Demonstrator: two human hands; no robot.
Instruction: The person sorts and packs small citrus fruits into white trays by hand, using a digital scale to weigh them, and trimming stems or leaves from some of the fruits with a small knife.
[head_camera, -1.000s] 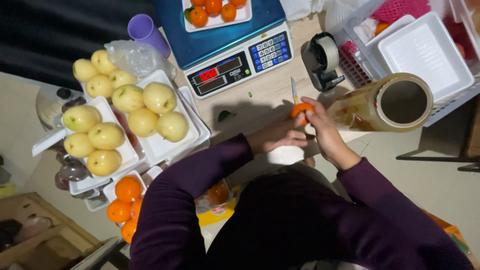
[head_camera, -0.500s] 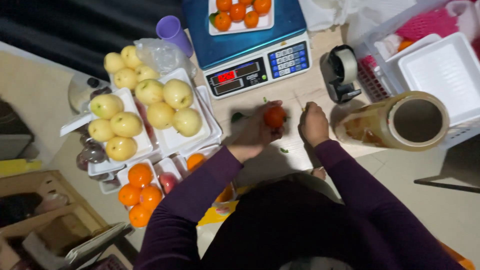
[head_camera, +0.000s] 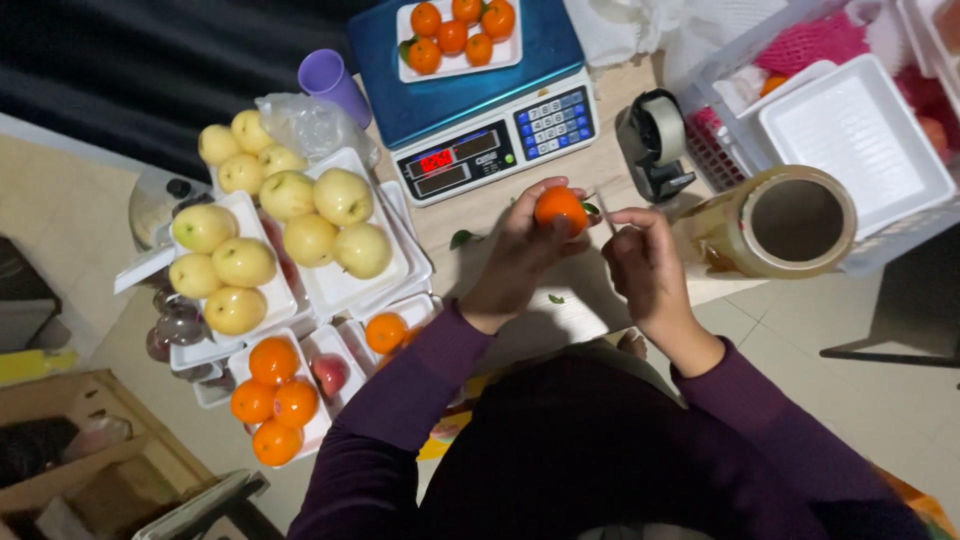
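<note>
The left hand (head_camera: 520, 255) has its fingers curled around a small round orange (head_camera: 560, 207), smooth-skinned and glossy, holding it above the pale wooden counter (head_camera: 480, 215) just in front of the scale. The right hand (head_camera: 645, 262) sits just beside it, fingers pinched together on a thin, light blade-like tool (head_camera: 604, 210) whose tip reaches toward the fruit's green leaf stub; what kind of tool it is cannot be told. Two small green leaves (head_camera: 463, 239) lie loose on the counter near the left wrist. Behind the hands stands a blue digital scale (head_camera: 470, 95) with a flat platform, a red display and a keypad, and on it rests a white foam tray of oranges (head_camera: 458, 35). To the right of the scale are a black tape dispenser (head_camera: 652, 142) and a large roll of clear film (head_camera: 785, 222) with a wide cardboard core, lying on its side. Beyond the roll, an empty white foam tray (head_camera: 858, 145) lies in a plastic basket. To the left, white foam trays carry yellow-green pears (head_camera: 290, 225), rounded and matt, and lower trays carry more oranges (head_camera: 272, 395). A purple cup (head_camera: 332, 82) stands near the scale's left corner.
</note>
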